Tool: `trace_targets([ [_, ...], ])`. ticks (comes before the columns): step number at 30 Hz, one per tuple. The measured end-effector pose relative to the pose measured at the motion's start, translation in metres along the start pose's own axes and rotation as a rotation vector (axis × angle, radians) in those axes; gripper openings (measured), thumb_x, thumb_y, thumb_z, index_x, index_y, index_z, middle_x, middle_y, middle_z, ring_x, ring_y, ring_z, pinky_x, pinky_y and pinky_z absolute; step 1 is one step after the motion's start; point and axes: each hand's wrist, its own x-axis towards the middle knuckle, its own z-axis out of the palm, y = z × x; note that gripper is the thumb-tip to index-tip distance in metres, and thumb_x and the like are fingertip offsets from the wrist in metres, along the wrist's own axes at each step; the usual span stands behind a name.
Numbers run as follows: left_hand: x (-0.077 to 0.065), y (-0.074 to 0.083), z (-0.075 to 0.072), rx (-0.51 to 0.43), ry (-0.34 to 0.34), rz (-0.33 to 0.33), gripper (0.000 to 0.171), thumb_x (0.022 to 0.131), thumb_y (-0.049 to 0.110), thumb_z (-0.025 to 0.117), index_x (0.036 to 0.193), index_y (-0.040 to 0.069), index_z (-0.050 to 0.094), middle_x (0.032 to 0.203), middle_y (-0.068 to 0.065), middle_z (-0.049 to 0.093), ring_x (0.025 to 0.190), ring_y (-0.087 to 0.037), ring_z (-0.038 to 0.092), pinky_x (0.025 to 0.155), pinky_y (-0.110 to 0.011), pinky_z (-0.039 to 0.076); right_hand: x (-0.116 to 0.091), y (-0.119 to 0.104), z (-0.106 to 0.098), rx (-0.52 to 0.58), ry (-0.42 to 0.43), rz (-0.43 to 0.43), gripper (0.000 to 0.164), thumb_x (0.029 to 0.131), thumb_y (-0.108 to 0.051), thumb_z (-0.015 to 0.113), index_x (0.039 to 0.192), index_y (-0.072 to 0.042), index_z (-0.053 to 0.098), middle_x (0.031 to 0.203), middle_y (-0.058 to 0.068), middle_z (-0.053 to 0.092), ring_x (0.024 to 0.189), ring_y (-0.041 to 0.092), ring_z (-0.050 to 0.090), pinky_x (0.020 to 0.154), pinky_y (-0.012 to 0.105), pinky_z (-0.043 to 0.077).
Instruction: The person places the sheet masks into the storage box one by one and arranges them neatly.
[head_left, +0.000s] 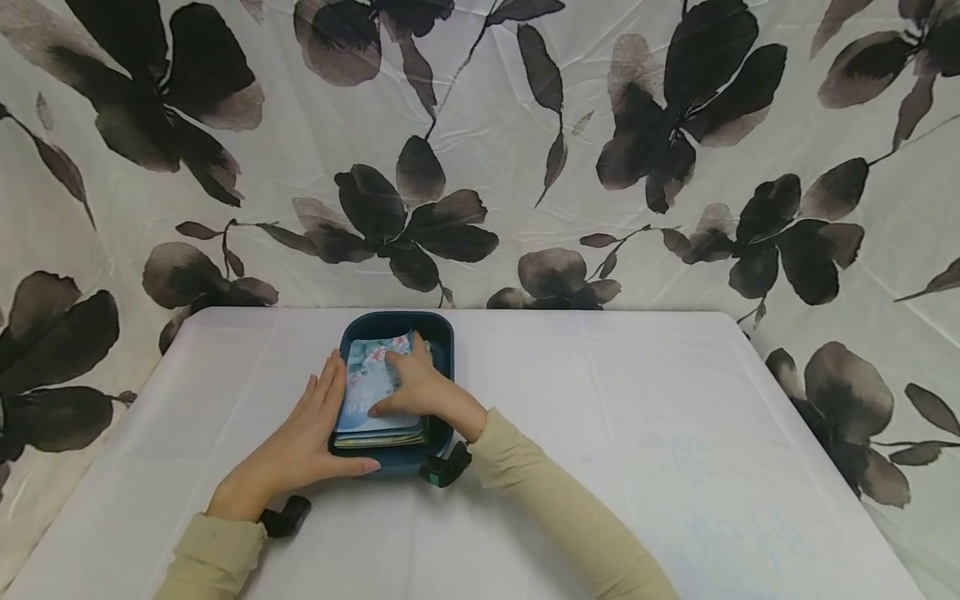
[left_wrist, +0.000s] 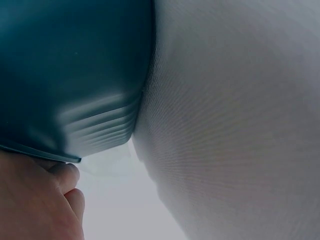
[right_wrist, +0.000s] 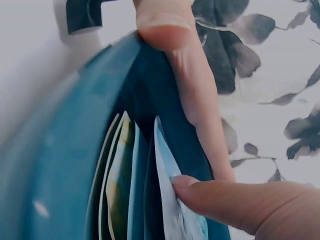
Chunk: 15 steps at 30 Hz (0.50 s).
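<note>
A dark teal plastic bin (head_left: 444, 343) stands on the white table, with a stack of thin booklets (head_left: 382, 440) inside. On top lies a light blue booklet (head_left: 363, 396) with a pink floral cover. My left hand (head_left: 288, 446) rests against the bin's left side, fingers straight, thumb stretched along the near rim. My right hand (head_left: 416, 387) reaches into the bin and holds the top booklet, its thumb (right_wrist: 215, 197) pressed on the cover. In the right wrist view the top booklet stands a little apart from the others; my right fingertips are mostly hidden there.
The white table (head_left: 600, 417) spreads out on both sides of the bin. A floral curtain (head_left: 525, 167) hangs right behind the table's far edge. Black wrist cameras (head_left: 446, 467) sit on both wrists, the right one close to the bin's near right corner.
</note>
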Motion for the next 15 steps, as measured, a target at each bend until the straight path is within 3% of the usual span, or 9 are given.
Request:
trace_targets([
  [7,0.004,0.001,0.0,-0.024,-0.006,-0.013,0.138,0.072,0.062,0.079,0.156,0.0,-0.01,0.163,-0.018,-0.016,0.15,-0.036,-0.01,0.12,-0.052,-0.003,-0.003,-0.002,0.007,-0.048,0.032,0.056,0.097,0.074,-0.039,0.088,0.153,-0.01,0.04,0.161,0.018,-0.025,0.148,0.044,-0.008,0.116,0.06,0.02],
  [11,0.005,0.0,0.001,-0.028,0.002,-0.006,0.138,0.072,0.062,0.08,0.157,0.001,-0.009,0.164,-0.018,-0.015,0.15,-0.037,-0.009,0.119,-0.055,-0.001,-0.004,-0.002,0.014,-0.182,0.056,0.026,0.092,0.076,-0.045,0.085,0.153,-0.021,0.04,0.162,0.012,-0.025,0.148,0.042,-0.016,0.118,0.061,0.01],
  [15,0.004,0.0,-0.001,-0.038,-0.001,-0.004,0.138,0.071,0.061,0.081,0.157,0.0,-0.009,0.163,-0.018,-0.016,0.15,-0.04,-0.008,0.118,-0.059,0.001,-0.005,-0.001,0.019,-0.297,-0.006,-0.023,0.079,0.086,-0.048,0.075,0.154,-0.038,0.036,0.165,0.005,-0.017,0.148,0.039,-0.019,0.116,0.064,0.002],
])
